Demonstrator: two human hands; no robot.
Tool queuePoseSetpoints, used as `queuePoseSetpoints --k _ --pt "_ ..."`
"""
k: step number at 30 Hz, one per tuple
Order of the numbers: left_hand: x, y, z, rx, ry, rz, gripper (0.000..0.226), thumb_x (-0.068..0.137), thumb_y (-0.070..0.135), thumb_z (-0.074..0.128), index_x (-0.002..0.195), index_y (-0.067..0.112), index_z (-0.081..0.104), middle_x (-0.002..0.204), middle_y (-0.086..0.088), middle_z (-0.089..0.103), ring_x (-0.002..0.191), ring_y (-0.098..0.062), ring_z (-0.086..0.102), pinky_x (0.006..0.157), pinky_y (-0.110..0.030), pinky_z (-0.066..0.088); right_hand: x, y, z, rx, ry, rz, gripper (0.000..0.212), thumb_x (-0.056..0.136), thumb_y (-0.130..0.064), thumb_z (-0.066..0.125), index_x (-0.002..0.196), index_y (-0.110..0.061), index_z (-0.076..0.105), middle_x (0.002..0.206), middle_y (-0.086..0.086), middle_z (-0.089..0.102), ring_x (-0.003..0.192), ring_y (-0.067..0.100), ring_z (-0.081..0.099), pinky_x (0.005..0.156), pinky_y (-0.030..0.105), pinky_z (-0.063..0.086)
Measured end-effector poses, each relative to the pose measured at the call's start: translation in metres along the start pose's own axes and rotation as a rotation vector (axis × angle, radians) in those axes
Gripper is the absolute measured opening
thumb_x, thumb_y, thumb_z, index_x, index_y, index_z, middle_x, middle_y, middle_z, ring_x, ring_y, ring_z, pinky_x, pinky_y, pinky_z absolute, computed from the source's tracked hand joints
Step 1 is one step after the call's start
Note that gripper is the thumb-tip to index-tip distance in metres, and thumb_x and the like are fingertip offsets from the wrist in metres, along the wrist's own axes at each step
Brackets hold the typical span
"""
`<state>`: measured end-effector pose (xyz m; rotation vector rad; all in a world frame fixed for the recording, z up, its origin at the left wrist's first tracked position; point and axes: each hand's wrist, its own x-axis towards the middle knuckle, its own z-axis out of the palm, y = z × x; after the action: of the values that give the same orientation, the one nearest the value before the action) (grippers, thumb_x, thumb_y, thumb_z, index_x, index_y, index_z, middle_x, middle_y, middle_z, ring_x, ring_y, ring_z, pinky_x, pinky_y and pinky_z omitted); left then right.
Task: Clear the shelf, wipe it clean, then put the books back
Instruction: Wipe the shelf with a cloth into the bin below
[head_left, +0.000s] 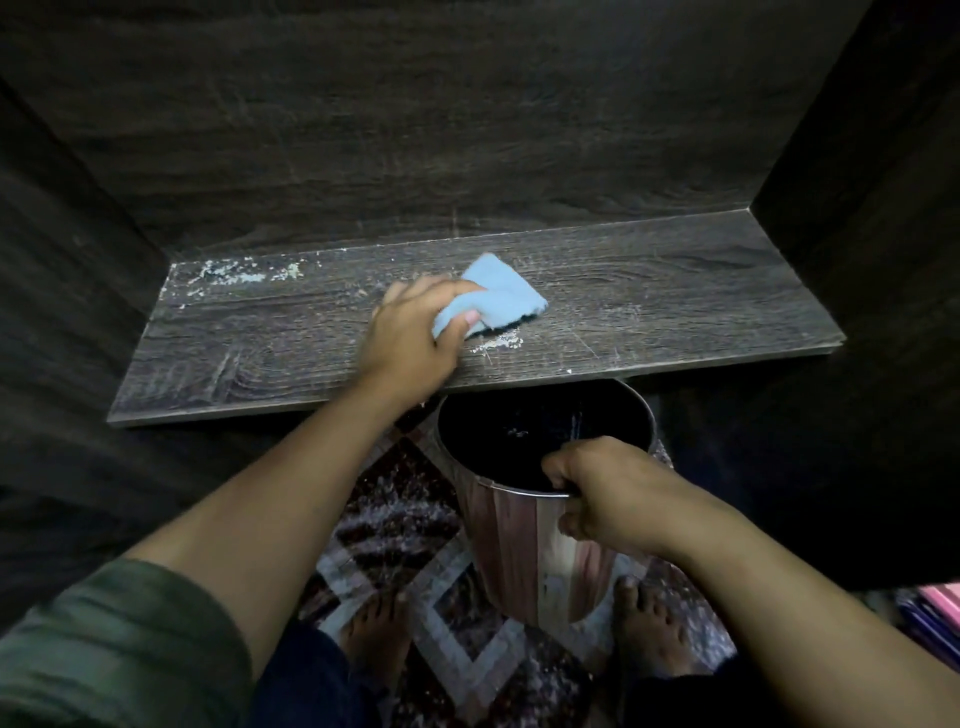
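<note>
The dark wooden shelf holds no books. My left hand grips a folded light-blue cloth and holds it down on the shelf's middle. White crumbs and dust lie just right of the cloth near the front edge, and more white dust sits at the back left corner. My right hand grips the near rim of a shiny metal bin, held under the shelf's front edge below the crumbs.
Dark wood panels close in the shelf at the back and both sides. A patterned rug covers the floor, with my bare feet on it. Pink and purple books show at the far right edge, low down.
</note>
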<state>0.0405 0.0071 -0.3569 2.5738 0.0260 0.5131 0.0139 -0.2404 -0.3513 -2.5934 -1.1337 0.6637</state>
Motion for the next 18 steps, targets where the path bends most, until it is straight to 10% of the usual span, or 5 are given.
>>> queuePoseSetpoints --k 3,7,18 --pt "0.005 -0.003 -0.009 0.055 0.123 -0.086 0.036 0.093 0.044 0.05 0.126 0.033 0.061 0.131 0.006 0.057 0.117 -0.024 0.049 0.097 -0.036 0.033 -0.002 0.002 0.0 0.0 0.009 -0.002 0.037 0.072 -0.018 0.072 0.065 -0.022 0.036 0.081 -0.001 0.055 0.078 0.022 0.056 0.061 0.031 0.041" --pt "0.003 0.0 -0.005 0.301 -0.12 -0.222 0.047 0.095 0.057 0.041 0.14 0.044 0.043 0.152 0.006 0.035 0.132 -0.029 0.035 0.105 -0.046 0.026 -0.006 0.007 0.003 -0.012 0.01 0.013 0.038 0.072 -0.018 0.071 0.063 -0.024 0.035 0.087 0.0 0.058 0.08 0.022 0.057 0.059 0.027 0.037" --pt "-0.028 0.034 0.004 0.286 -0.209 0.092 0.051 0.089 0.061 0.03 0.13 0.043 0.055 0.139 0.009 0.052 0.118 -0.024 0.048 0.097 -0.043 0.038 -0.019 0.009 0.004 0.016 -0.008 0.088 0.034 0.069 -0.018 0.073 0.065 -0.019 0.039 0.074 0.001 0.054 0.073 0.023 0.057 0.053 0.029 0.039"
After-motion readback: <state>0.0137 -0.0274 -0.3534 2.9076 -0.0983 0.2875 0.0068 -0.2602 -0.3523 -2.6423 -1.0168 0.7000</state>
